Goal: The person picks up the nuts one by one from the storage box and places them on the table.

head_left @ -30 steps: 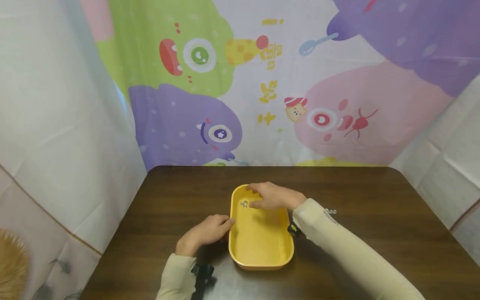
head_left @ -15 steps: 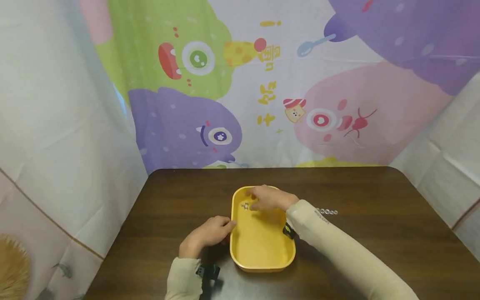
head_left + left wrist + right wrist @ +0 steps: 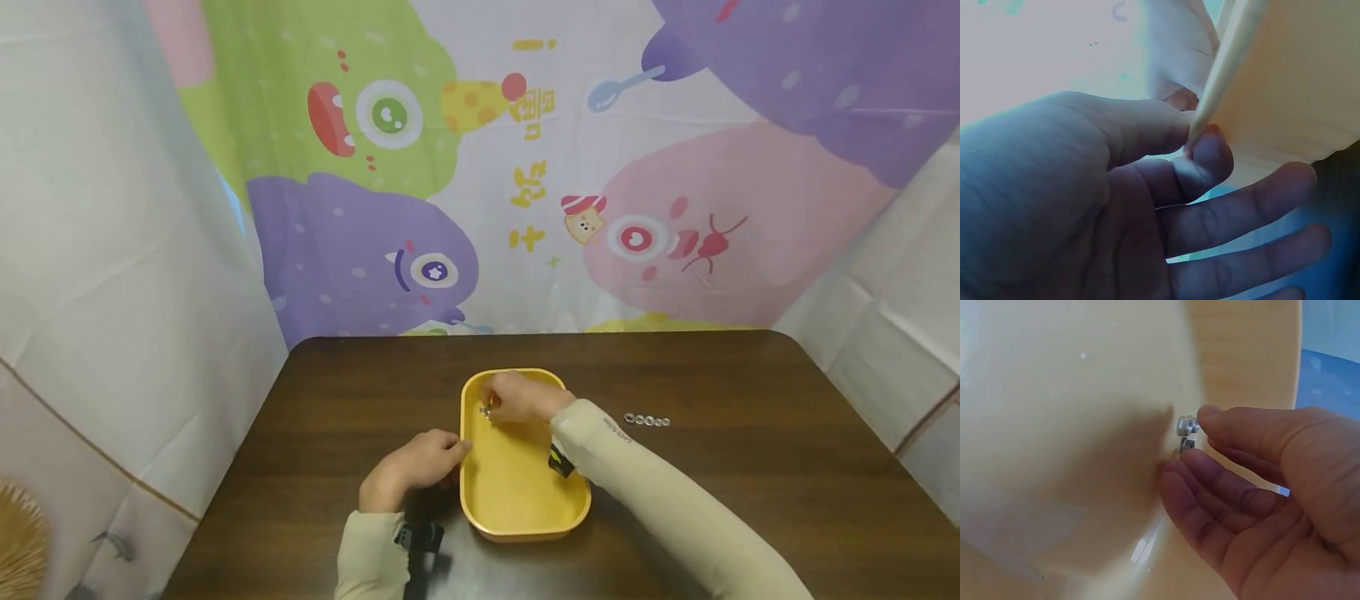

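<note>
In the head view, a yellow rectangular tray stands on the dark table. My left hand holds its left rim; the left wrist view has the thumb and index finger pinching the edge, the other fingers extended. My right hand reaches into the tray's far end. Small shiny metal nuts lie there near the wall. In the right wrist view, the thumb tip is right at one nut and a fingertip overlaps another below it, with a gap between thumb and fingers.
A short row of several metal nuts lies on the brown wooden table, right of the tray. Behind the table's far edge hangs a cartoon-printed curtain. White cloth flanks the left side.
My right hand has shifted left and lowered toward the nuts in the tray, its fingers drawing closer together. The nut row on the table has come into full view. My left hand stays on the rim.
</note>
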The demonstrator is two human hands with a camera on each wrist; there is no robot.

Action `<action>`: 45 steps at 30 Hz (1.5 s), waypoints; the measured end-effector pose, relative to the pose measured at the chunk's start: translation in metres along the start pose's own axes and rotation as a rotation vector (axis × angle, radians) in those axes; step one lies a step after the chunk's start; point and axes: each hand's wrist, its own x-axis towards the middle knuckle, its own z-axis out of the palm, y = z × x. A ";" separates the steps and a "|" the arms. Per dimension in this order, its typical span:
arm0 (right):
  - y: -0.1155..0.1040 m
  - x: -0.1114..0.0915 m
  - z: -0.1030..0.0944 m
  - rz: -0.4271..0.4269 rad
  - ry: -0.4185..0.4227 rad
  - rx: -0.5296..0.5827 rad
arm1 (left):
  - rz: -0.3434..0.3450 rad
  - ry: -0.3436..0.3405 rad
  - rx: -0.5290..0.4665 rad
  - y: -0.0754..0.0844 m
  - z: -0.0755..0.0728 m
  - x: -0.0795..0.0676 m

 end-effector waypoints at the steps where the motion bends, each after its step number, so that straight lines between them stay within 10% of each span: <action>1: 0.000 0.000 0.001 0.003 -0.003 -0.005 | 0.001 0.001 0.004 0.000 0.000 0.000; 27: -0.009 0.004 0.005 0.091 -0.065 -0.061 | 0.026 0.009 0.014 -0.002 -0.001 0.002; 45: -0.012 -0.026 -0.028 -0.068 0.005 -0.022 | 0.134 0.051 0.095 -0.016 -0.002 0.003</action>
